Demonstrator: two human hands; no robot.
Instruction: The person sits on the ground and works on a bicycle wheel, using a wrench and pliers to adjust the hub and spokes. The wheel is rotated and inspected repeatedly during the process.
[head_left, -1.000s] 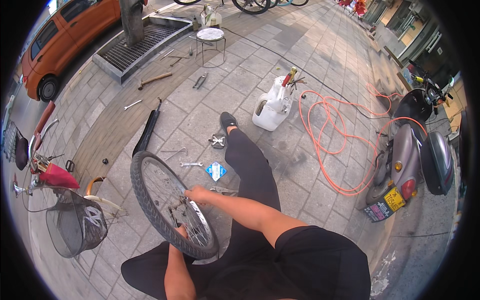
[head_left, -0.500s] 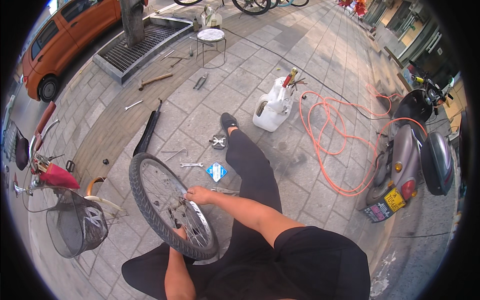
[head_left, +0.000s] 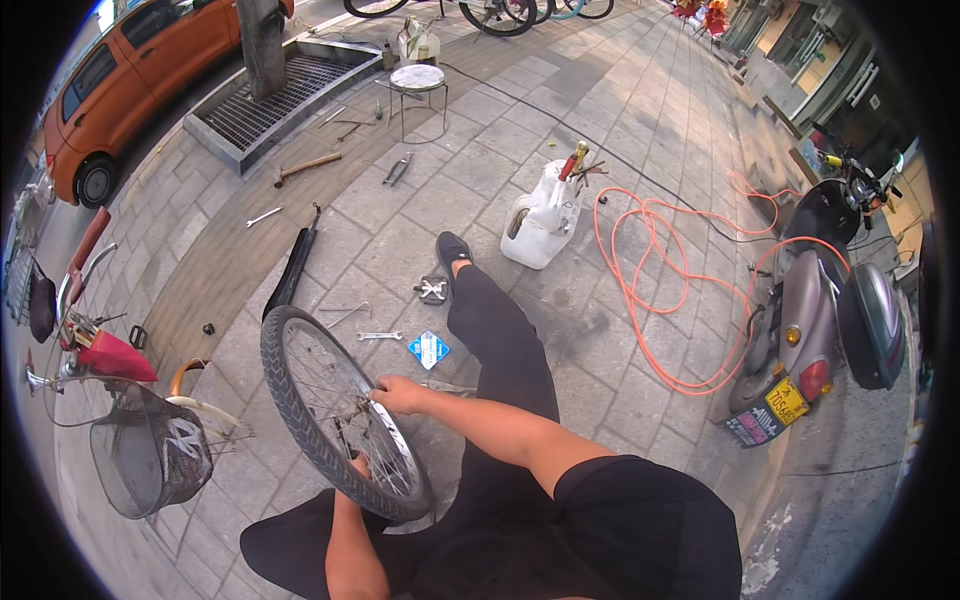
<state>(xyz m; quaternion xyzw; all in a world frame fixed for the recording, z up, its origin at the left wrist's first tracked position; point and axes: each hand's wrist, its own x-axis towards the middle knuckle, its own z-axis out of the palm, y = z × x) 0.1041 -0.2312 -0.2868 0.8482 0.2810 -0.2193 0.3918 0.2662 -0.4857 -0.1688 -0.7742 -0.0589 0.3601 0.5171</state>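
Note:
A bicycle wheel (head_left: 297, 420) with a knobbly dark tyre stands tilted between my legs. My right hand (head_left: 399, 394) is closed at the wheel's right side, its fingers on the rim and spokes. Lower down, my left hand (head_left: 361, 465) reaches behind the tyre toward the hub; its fingers are mostly hidden by tyre and spokes. On the paving just beyond lie an open-end wrench (head_left: 380, 336), a blue square packet (head_left: 429, 350), a bent metal rod (head_left: 345, 313) and a bicycle pedal (head_left: 432, 290) beside my shoe.
A white cut-open jug (head_left: 541, 220) holds tools ahead, with an orange hose (head_left: 690, 275) coiled beyond it. A scooter (head_left: 805, 310) stands right, a bicycle with a mesh basket (head_left: 150, 455) left. Farther off are a black pump (head_left: 292, 265), pliers (head_left: 397, 168), hammer (head_left: 308, 169) and stool (head_left: 417, 77).
The whole view has shifted slightly. Both hands stay at nearly the same places on the wheel, and nothing has been taken up or let go.

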